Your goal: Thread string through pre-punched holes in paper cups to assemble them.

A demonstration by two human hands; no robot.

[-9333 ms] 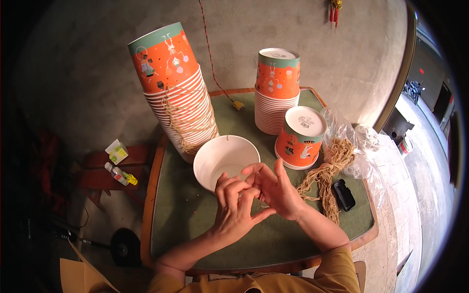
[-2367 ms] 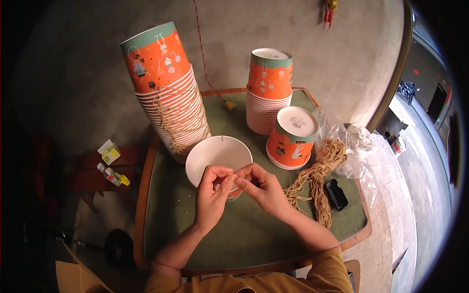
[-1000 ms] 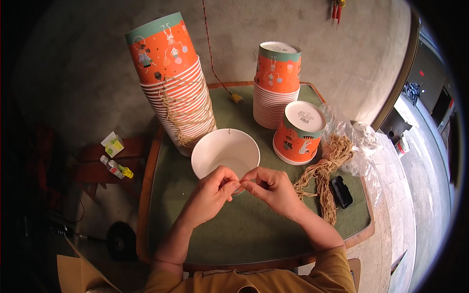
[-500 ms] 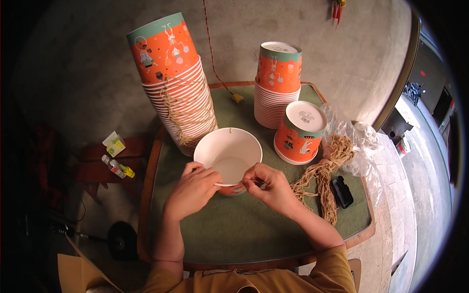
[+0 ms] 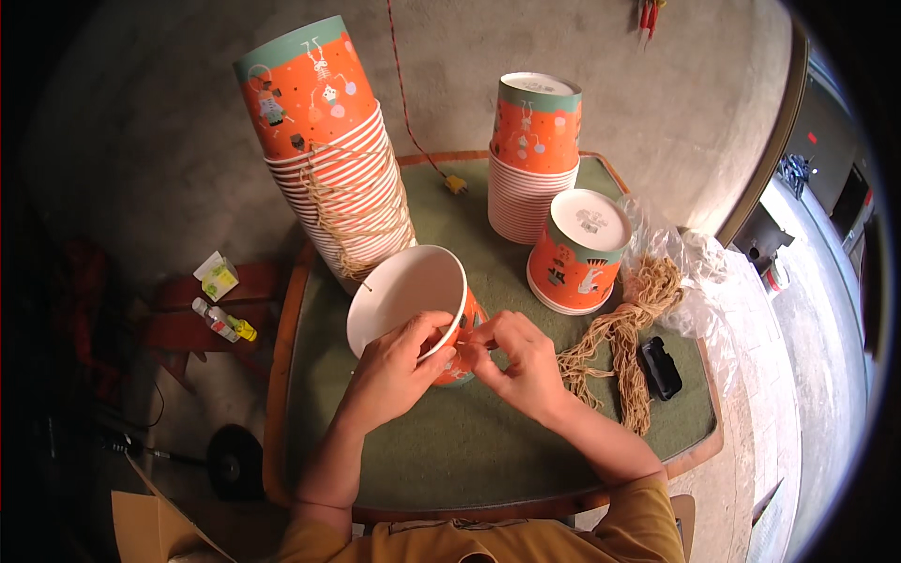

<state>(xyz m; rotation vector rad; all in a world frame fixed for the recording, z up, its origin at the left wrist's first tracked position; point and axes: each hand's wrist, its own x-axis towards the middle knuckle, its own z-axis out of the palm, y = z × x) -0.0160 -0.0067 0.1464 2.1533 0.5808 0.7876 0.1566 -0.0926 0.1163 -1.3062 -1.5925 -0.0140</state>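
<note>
A paper bucket, white inside and orange with green outside, stands tilted toward the left on the table. My left hand grips its near rim, thumb and fingers on either side of the wall. Close against the bucket's right outer side, my right hand is pinched on what looks like a thin strand of twine, mostly hidden by the fingers. A short bit of twine pokes through the inner wall on the left.
A tall stack of nested buckets wound with twine leans behind. A second stack and upturned buckets stand right, beside a twine bundle, a plastic bag and a black tray. A yellow plug lies behind.
The bucket has turned and tipped left, showing more of its printed right side. My left hand has shifted along the rim, and my right hand has moved slightly against the outer wall.
</note>
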